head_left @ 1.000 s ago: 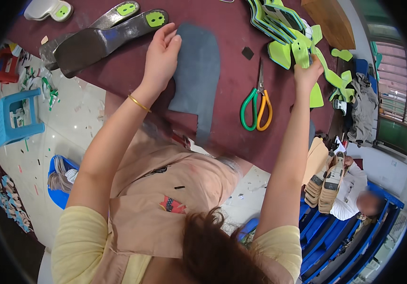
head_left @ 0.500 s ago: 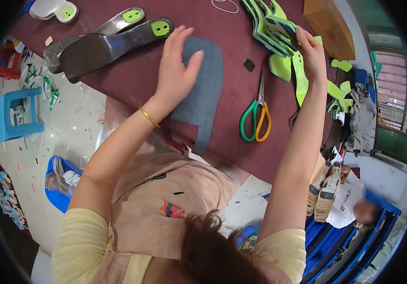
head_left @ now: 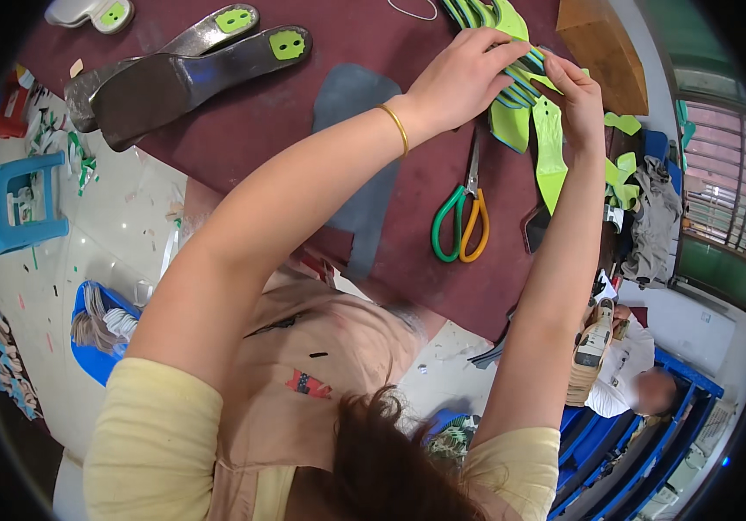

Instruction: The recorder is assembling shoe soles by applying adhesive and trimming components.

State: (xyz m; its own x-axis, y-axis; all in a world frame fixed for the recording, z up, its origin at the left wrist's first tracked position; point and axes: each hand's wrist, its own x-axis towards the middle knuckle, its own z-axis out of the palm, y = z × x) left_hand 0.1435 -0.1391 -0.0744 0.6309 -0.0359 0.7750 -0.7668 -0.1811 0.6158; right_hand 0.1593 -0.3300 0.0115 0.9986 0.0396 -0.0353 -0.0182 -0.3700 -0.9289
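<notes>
Maroon table filling the upper picture, strewn with shoe parts. On its left, two long dark soles with green heel patches, lying side by side and slanting up to the right. Near the middle, a flat grey sheet, partly hidden under the left forearm. To the right of that, scissors with green and orange handles, blades pointing away from the body, just below the hands. At the far right edge of the table, a brown wooden block.

Both hands raised together over the far right part of the table. Stack of bright green insole cut-outs fanned between them, long axes running roughly away from the body. Left hand curled closed over the stack from the left, gold bangle at the wrist. Right hand pinched shut on one green strip, hanging tip-down toward the body. Both hands touching the stack, neither clearly nearer.
</notes>
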